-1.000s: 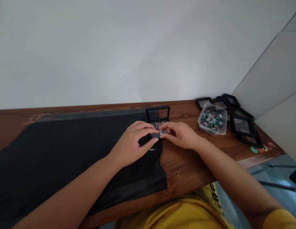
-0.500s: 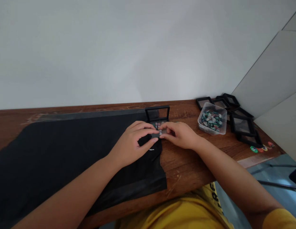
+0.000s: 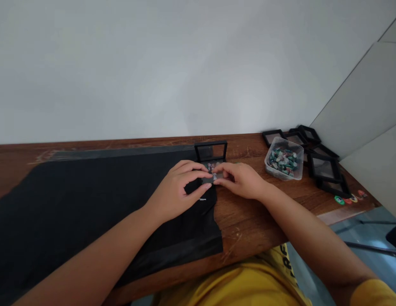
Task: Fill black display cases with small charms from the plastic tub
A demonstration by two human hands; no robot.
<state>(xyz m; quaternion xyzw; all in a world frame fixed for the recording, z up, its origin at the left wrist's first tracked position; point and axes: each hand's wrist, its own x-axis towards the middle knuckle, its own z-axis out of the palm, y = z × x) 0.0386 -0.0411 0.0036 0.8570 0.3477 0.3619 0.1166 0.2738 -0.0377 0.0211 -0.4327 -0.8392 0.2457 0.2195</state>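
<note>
A small black hinged display frame [image 3: 211, 143] stands open, its lid tilted up and its base lying flat at the right end of the black cloth. Small shiny pieces [image 3: 211, 165] lie on the clear film of the base. My left hand [image 3: 181, 187] is at the base's left side, thumb at the near edge and fingers over the film. From the right, my right hand [image 3: 239, 179] reaches over the base, with thumb and index finger bent close together at the pieces. Whatever is between those fingertips is too small to make out.
A clear plastic tub [image 3: 284, 175] of green and silvery small pieces stands on the wooden table [image 3: 245, 221] at right. Several black frames [image 3: 323, 167] are piled around it. Coloured round stickers [image 3: 340, 199] sit near the right edge. Black cloth [image 3: 98, 199] covers the left side.
</note>
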